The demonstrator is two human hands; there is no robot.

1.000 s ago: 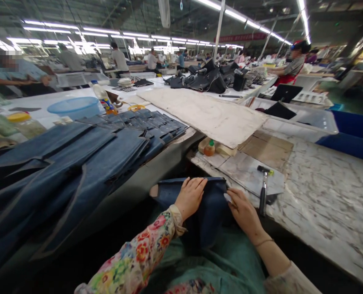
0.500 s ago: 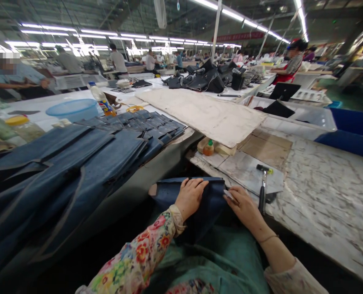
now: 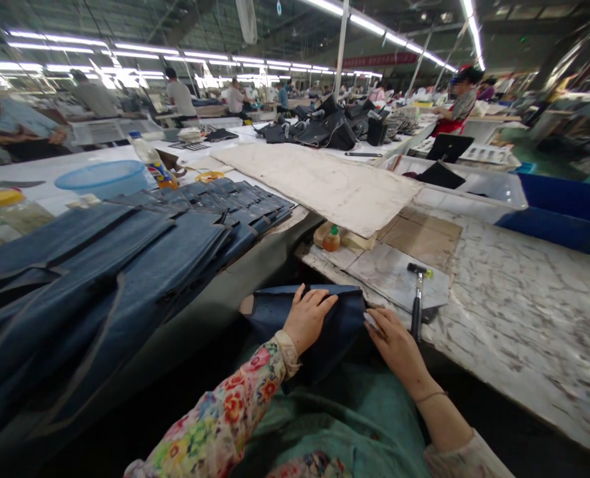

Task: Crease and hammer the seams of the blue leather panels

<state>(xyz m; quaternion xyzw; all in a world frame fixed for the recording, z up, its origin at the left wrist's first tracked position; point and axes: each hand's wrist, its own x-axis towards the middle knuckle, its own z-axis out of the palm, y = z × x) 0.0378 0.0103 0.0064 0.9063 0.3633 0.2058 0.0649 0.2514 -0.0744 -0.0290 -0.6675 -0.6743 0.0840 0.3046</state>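
A dark blue leather-like piece lies across my lap in front of the bench, its top edge folded and a pale tan tip at its left end. My left hand grips it from above, fingers bent over the folded edge. At the piece's right end, my right hand is closed in a pinch around a small whitish flat tool. The tool's tip meets the piece's side edge; most of it is hidden by the fingers, so its kind is unclear.
A hammer lies on the right bench near a green-capped bottle. Stacked blue pieces cover the left table, with a blue basin behind. A pale board bridges the tables. Co-workers sit or stand farther back.
The view has turned slightly, so the surroundings shift left. Both hands stay on the blue piece; the right hand with the whitish tool has moved slightly down along its right edge.
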